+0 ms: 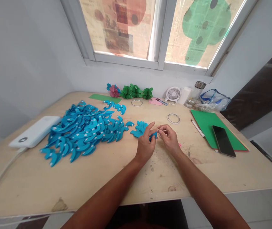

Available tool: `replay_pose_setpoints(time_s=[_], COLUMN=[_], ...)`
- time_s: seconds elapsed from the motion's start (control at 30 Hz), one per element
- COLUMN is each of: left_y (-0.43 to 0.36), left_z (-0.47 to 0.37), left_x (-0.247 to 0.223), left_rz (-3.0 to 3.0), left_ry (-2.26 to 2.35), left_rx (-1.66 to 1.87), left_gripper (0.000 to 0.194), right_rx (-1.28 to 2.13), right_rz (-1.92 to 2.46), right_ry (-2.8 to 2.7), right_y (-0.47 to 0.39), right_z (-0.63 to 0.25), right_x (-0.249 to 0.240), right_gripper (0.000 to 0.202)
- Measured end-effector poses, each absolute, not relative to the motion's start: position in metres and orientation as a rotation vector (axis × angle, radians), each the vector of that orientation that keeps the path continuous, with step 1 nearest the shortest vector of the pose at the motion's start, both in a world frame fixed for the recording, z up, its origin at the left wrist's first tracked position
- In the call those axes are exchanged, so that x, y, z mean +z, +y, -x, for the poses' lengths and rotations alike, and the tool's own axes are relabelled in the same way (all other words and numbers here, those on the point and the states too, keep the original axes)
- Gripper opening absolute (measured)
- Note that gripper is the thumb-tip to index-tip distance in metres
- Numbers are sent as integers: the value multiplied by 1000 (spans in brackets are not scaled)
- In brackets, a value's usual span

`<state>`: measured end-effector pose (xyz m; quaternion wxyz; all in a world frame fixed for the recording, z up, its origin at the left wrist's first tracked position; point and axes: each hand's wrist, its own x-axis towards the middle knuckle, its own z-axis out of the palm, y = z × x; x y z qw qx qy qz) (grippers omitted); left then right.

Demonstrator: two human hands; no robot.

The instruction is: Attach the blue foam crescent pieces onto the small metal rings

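Observation:
Near the middle of the table, my left hand (146,144) is closed on a small blue paper piece (153,135). My right hand (168,137) is beside it, thumb and forefinger pinched together at the edge of that piece; whatever is between those fingertips is too small to make out. Just behind my left hand lies a fanned cluster of blue paper pieces (139,128). To the left spreads a big heap of curved blue paper pieces (90,127), many with small white squares on them.
A white power bank (37,130) with a cable lies at left. Behind are green paper ornaments (134,91), two tape rolls (173,118), scissors (161,101), a small fan (173,93) and a glass bottle (195,93). At right, a phone (223,141) rests on green sheets (206,122).

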<state>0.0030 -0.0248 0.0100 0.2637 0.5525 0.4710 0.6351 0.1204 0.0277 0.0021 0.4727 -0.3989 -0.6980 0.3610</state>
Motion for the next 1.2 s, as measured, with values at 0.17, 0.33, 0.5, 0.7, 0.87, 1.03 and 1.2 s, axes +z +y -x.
replay_pose_setpoints(time_s=[0.17, 0.33, 0.5, 0.7, 0.87, 1.03, 1.2], left_y=[-22, -16, -18, -20, -18, -17, -16], left_z=[-1, 5, 6, 5, 5, 5, 3], left_x=[5, -2, 3, 5, 5, 4, 3], left_rz=[-1505, -1407, -1433, -1500, -1478, -1305, -1115], left_ry=[1329, 1419, 1509, 1538, 1490, 1401, 1281], left_rx=[1705, 1730, 1778, 1802, 1804, 1817, 1786], left_gripper=[52, 53, 54, 51, 33, 38, 52], right_rx=[948, 1048, 1134, 1082, 910, 749, 743], right_rz=[960, 952, 879, 703, 707, 824, 882], right_ry=[-1634, -1564, -1614, -1701, -1864, -1894, -1869], right_y=[28, 27, 22, 14, 9, 12, 16], right_z=[-120, -119, -116, -114, -113, -116, -116], right_x=[1, 4, 5, 11, 17, 13, 8], right_gripper=[18, 20, 19, 10, 10, 9, 8])
